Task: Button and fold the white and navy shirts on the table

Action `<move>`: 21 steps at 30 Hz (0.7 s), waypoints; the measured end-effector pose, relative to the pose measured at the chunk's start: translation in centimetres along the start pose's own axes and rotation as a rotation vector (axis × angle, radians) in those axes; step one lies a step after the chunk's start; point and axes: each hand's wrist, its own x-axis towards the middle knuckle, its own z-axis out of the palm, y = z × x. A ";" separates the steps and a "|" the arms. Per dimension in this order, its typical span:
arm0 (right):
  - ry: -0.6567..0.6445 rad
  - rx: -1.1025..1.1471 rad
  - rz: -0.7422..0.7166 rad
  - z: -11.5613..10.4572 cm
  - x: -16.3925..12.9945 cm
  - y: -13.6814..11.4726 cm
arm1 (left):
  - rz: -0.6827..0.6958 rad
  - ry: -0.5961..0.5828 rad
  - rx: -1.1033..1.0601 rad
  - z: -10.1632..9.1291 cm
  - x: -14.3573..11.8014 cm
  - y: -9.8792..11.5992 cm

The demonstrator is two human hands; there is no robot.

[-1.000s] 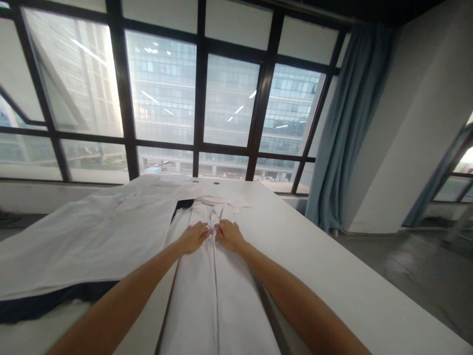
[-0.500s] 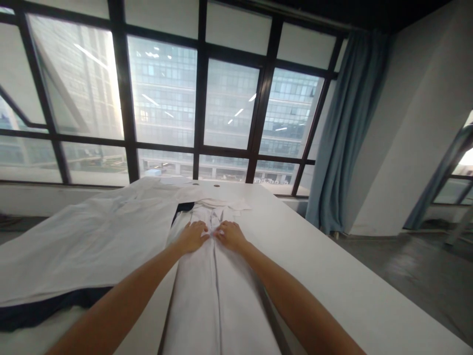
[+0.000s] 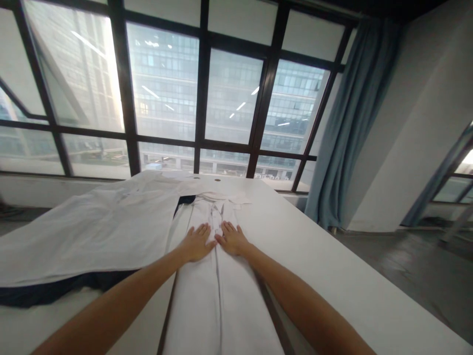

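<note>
A white buttoned shirt (image 3: 218, 296) lies lengthwise on a white table (image 3: 332, 276), its collar (image 3: 221, 197) at the far end. My left hand (image 3: 195, 242) rests flat on the shirt just left of the button placket, fingers spread. My right hand (image 3: 231, 239) lies flat just right of the placket, its thumb touching the left hand. Both palms press on the fabric and neither holds anything.
A second white garment (image 3: 92, 231) is spread over a dark navy cloth (image 3: 55, 291) on the table's left half. Large windows (image 3: 166, 88) stand beyond the table's far end. A blue curtain (image 3: 347, 128) hangs at the right, with grey floor (image 3: 417, 276) beyond the table's right edge.
Both hands had their fingers curled pinching at the placket; now the fingers are stretched out flat on the shirt. The camera has tilted slightly.
</note>
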 end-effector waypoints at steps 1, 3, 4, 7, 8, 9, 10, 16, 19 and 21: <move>0.001 -0.002 -0.002 0.1 -0.2 -0.2 | 0.009 -0.006 -0.004 0.1 -0.1 0.1; 0.046 -0.020 0.019 0.0 -0.7 -0.4 | 0.010 0.020 0.002 0.3 -0.5 0.2; 0.086 -0.033 0.033 -0.1 -1.1 -0.5 | 0.009 0.051 0.009 0.3 -0.9 0.2; 0.210 -0.057 0.052 -1.0 -3.4 -0.2 | 0.040 0.138 0.010 -0.4 -3.2 0.6; 0.221 -0.058 0.048 -1.3 -4.5 0.1 | 0.061 0.141 -0.001 -0.7 -4.3 0.8; 0.206 -0.059 0.039 -1.6 -5.6 0.4 | 0.086 0.126 -0.016 -1.2 -5.7 1.0; 0.171 -0.062 0.027 -1.9 -6.8 0.8 | 0.113 0.095 -0.029 -1.6 -7.0 1.3; 0.025 0.051 -0.040 -2.6 -12.7 0.7 | 0.272 -0.142 -0.080 -3.4 -13.6 4.1; -0.055 0.080 -0.160 -2.2 -14.5 -0.4 | 0.287 -0.158 -0.149 -3.6 -15.0 5.3; -0.096 0.089 -0.191 -2.0 -15.2 -0.6 | 0.302 -0.150 -0.212 -3.7 -15.4 5.4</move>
